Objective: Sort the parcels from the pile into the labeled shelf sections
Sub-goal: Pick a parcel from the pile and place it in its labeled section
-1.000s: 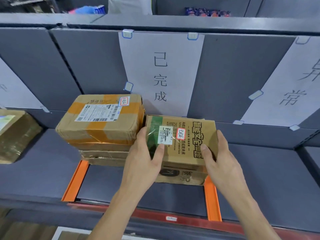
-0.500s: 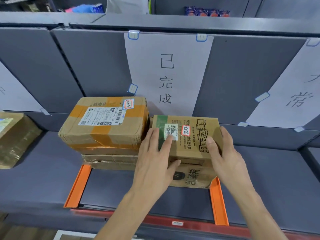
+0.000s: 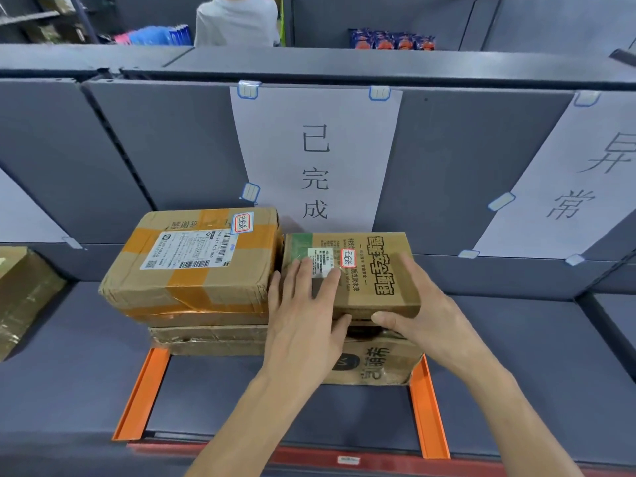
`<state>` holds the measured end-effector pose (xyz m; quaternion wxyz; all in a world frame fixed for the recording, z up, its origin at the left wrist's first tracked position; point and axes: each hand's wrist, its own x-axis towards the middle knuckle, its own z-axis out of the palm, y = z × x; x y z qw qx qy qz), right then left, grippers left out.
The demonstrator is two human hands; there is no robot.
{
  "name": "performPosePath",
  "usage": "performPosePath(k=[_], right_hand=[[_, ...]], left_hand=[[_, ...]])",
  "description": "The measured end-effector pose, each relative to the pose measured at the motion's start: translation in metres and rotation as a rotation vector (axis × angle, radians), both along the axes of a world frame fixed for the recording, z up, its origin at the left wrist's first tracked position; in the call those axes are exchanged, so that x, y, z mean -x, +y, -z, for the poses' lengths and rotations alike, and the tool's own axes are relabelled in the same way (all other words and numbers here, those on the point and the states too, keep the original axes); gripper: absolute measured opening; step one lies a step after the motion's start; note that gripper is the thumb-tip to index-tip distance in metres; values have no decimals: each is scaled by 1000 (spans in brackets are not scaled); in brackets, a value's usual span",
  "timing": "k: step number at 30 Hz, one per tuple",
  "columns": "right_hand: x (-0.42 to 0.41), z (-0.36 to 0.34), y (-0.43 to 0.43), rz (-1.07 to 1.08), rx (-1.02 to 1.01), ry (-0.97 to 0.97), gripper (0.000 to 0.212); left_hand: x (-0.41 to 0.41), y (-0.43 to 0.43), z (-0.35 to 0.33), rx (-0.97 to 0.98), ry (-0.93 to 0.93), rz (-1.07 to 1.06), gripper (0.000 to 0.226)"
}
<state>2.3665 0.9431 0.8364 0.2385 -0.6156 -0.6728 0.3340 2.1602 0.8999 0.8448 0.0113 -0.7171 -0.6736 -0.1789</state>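
1. We're at the middle section of the grey shelf (image 3: 69,366), right under the white paper sign (image 3: 316,156) reading 已完成.
2. The small printed parcel (image 3: 375,270) is the one in play. It sits on top of a larger printed box (image 3: 378,363), with its far end close to the foot of the sign.
3. The left hand (image 3: 303,325) lies flat across the near left part of the parcel's top. Its grip is apart, with straight fingers pressing down over the white label.
4. The right hand (image 3: 423,311) wraps the near right corner. Its fingers run up the top and right side and the thumb sits on the front face, so that grip is clamped on the small printed parcel.
5. A red-bordered sticker (image 3: 348,258) shows on the parcel's top, just beyond the left fingertips.
6. Touching on the left is an orange-taped parcel (image 3: 192,266) with a shipping label and its own red-bordered sticker. It is stacked on a flat brown parcel (image 3: 206,339).
7. Both stacks stand between two orange dividers, the left divider (image 3: 141,397) and the right divider (image 3: 426,411).
8. Far left, another brown box (image 3: 24,294) sits in the neighbouring section.
9. On the right, a second sign (image 3: 578,187) reads 异常.
10. Beyond the shelf top, a person in a white shirt (image 3: 237,22) stands near some colourful packets.
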Motion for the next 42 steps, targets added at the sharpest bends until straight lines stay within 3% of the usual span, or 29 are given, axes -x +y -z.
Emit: performPosePath(k=[7, 25, 42], right_hand=[[5, 3, 4, -64, -61, -114, 106], [5, -8, -42, 28, -194, -210, 96], [-47, 33, -161, 165, -52, -517, 75]], left_hand=[[3, 7, 3, 27, -61, 31, 73], [17, -27, 1, -31, -209, 249, 57], [-26, -68, 39, 58, -208, 556, 55]])
